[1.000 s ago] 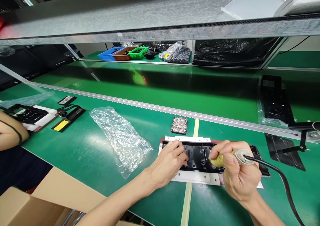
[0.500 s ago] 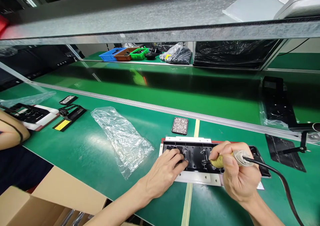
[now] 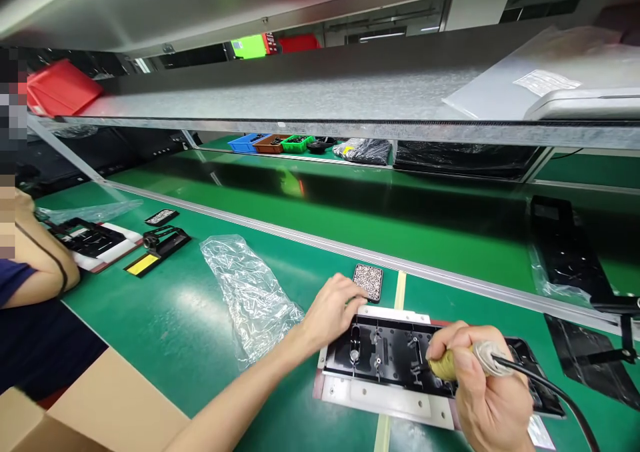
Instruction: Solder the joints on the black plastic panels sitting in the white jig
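My right hand [image 3: 487, 399] has its grip closed around the yellow-handled soldering iron [image 3: 450, 367], which lies nearly level, tip pointing left onto the black plastic panel [image 3: 395, 355]. That panel sits on a white fixture plate [image 3: 385, 402] on the green tabletop [image 3: 200, 305], long axis running left to right. My left hand [image 3: 333, 309], fingers loosely open, reaches toward the small tray of tiny parts [image 3: 369, 282] just beyond the panel.

A crumpled clear plastic bag [image 3: 250, 295] lies on the green surface [image 3: 175, 305]. A cardboard box [image 3: 90, 412] sits at the near edge. Blue, brown and green bins [image 3: 270, 143] stand in a row beyond the conveyor. A red tray [image 3: 60, 87] rests on the upper shelf [image 3: 300, 99].
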`<state>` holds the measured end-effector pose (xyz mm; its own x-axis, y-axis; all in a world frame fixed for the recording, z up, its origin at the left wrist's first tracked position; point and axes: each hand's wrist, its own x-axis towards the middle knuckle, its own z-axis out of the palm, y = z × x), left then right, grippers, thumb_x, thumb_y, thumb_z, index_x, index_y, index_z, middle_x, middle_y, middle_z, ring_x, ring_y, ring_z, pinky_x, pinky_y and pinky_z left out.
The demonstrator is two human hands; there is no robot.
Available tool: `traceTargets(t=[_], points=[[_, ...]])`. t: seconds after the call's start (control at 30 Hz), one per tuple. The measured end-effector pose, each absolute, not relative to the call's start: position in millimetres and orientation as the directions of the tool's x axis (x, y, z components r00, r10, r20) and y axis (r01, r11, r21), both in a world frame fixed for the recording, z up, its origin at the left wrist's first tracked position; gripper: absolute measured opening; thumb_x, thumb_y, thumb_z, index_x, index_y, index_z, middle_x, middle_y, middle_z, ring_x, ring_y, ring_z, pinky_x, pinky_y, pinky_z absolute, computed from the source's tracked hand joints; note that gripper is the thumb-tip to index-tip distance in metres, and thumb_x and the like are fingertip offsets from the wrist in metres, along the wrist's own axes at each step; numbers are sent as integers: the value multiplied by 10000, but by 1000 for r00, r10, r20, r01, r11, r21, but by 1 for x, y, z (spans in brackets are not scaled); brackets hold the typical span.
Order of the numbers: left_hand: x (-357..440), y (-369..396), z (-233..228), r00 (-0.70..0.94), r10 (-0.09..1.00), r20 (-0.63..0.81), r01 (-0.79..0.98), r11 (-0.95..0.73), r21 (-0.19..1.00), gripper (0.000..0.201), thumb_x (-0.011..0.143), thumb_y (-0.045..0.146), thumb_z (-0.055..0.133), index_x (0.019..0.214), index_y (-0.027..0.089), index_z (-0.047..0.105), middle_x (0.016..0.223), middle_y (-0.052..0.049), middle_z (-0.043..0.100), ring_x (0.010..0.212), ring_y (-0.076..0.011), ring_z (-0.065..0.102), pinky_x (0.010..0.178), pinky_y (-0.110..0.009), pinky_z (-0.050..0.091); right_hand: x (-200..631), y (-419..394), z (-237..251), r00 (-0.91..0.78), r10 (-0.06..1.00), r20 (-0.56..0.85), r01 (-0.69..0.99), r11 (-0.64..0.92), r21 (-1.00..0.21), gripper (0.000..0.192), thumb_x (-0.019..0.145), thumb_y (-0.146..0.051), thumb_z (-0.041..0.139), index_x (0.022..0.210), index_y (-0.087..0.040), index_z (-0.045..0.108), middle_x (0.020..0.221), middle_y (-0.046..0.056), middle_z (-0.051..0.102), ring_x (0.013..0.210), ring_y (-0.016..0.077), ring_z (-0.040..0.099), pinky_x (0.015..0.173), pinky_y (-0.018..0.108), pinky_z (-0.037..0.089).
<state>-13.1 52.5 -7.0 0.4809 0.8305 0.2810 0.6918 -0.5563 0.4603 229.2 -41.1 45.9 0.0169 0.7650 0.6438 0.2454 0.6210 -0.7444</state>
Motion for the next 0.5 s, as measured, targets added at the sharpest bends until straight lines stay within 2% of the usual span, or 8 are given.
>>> traceTargets(t=[0.13, 0.27, 0.5], points=[[-3, 104, -20, 466, 856, 226, 731, -516, 447, 181, 973, 139, 568, 986, 171, 746, 917, -55, 721, 935, -233, 570, 897, -390, 486, 229, -43, 43, 26, 762, 647, 271, 618, -738, 141, 1026, -190, 473, 895, -199, 525, 750, 11, 606, 672, 136, 613, 694, 337, 491], [7, 121, -31, 485, 856, 180, 748, -513, 422, 167, 939, 113, 591, 888, 163, 743, 798, -55, 678, 912, -237, 565, 858, -357, 470, 231, -44, 40, 22, 769, 638, 264, 611, -746, 120, 1024, -181, 471, 917, -192, 526, 768, 20, 607, 693, 134, 620, 633, 312, 467], [12, 120, -30, 524, 839, 149, 763, -540, 356, 162, 944, 129, 584, 837, 147, 703, 776, -62, 628, 895, -243, 545, 836, -348, 451, 231, -45, 44, 16, 750, 661, 288, 629, -722, 127, 1026, -207, 474, 916, -192, 536, 757, 21, 600, 692, 132, 625, 591, 296, 463]])
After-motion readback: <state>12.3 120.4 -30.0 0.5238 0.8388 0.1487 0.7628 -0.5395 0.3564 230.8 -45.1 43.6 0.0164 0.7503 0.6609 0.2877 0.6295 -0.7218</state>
